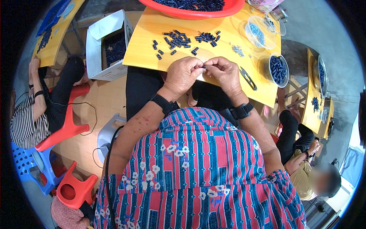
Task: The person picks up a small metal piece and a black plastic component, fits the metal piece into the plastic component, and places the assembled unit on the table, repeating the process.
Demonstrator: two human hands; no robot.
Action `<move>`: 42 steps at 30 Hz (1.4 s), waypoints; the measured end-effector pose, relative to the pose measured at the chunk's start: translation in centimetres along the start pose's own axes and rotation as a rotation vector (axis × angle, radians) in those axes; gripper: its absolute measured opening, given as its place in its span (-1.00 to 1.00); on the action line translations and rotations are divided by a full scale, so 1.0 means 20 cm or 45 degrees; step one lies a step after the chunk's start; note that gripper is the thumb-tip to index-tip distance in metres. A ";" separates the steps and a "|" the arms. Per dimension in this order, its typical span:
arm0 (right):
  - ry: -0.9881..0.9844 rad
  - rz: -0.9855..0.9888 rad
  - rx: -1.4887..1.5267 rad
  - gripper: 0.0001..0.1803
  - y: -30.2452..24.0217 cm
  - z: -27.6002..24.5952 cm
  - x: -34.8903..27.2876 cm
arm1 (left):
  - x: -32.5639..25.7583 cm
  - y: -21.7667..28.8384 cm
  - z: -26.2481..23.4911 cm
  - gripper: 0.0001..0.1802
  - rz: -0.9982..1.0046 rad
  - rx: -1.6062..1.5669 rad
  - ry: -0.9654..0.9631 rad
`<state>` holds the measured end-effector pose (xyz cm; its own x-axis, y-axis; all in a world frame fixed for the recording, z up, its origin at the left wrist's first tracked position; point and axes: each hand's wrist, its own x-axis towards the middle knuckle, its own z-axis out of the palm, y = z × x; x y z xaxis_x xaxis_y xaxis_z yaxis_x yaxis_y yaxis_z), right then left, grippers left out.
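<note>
A small dark piece [204, 67], mostly hidden by fingertips, is held just above the near edge of the yellow table [148, 30]. The left hand [182, 75] pinches it from one side, thumb and forefinger brought together. The right hand [225, 74] pinches it from the other, its fingertips meeting the left ones over that same table edge. Both wrists wear black bands [243, 110], just off the table's near side.

On the table, beyond the hands, lie two loose groups of short dark tubes [177, 40], with a few strays around them. Toward the table's right side rests a pair of black snips [248, 78], near the right hand. At the table's right edge stands a clear tub [271, 78] full of dark tubes. A scatter of tiny silvery bits [238, 50] lies on the right half of the table, and a clear bowl [270, 38] of similar bits stands farther back there. A red basin [190, 14] heaped with dark pieces sits at the table's far edge.

Left of the table is a white box [97, 49] with dark pieces inside. Farther out from the table, a person in a striped top [28, 122] sits to the left, and another in a tan top [302, 183] sits to the right.
</note>
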<state>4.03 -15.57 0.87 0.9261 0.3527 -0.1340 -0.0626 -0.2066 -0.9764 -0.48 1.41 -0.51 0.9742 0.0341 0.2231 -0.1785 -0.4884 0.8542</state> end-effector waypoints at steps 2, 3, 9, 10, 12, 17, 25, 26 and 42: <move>0.013 -0.011 -0.031 -0.91 0.00 0.00 0.00 | 0.00 0.00 0.00 -0.86 -0.007 0.020 -0.007; 0.017 -0.022 -0.046 -0.91 0.01 0.00 0.00 | 0.00 0.00 0.00 -0.86 -0.014 0.040 -0.015; 0.012 0.031 0.071 -0.92 -0.01 0.01 0.00 | 0.00 0.00 0.00 -0.86 -0.027 0.059 -0.032; 0.000 0.014 0.150 -0.92 0.00 0.00 0.01 | 0.00 0.00 0.00 -0.86 -0.025 0.059 -0.031; -0.008 -0.009 0.145 -0.91 0.00 -0.01 0.01 | 0.00 0.00 0.00 -0.86 -0.003 0.039 -0.015; -0.029 -0.033 0.099 -0.89 -0.02 0.00 0.02 | 0.00 0.02 -0.01 -0.86 -0.063 0.049 -0.062; -0.081 -0.459 -0.648 -0.88 -0.09 0.00 0.01 | 0.00 0.01 -0.01 -0.85 0.009 0.099 -0.044; -0.084 -0.459 -0.648 -0.88 -0.11 0.00 0.02 | 0.00 0.01 -0.01 -0.86 0.013 0.103 -0.037; 0.192 -0.358 -0.494 -0.79 0.05 -0.05 -0.06 | -0.01 0.00 0.00 -0.86 -0.012 0.022 0.021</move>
<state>3.15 -17.20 0.17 0.9325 0.3138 0.1791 0.3136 -0.4568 -0.8325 -0.61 1.29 -0.51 0.9734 0.0531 0.2228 -0.1667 -0.5032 0.8480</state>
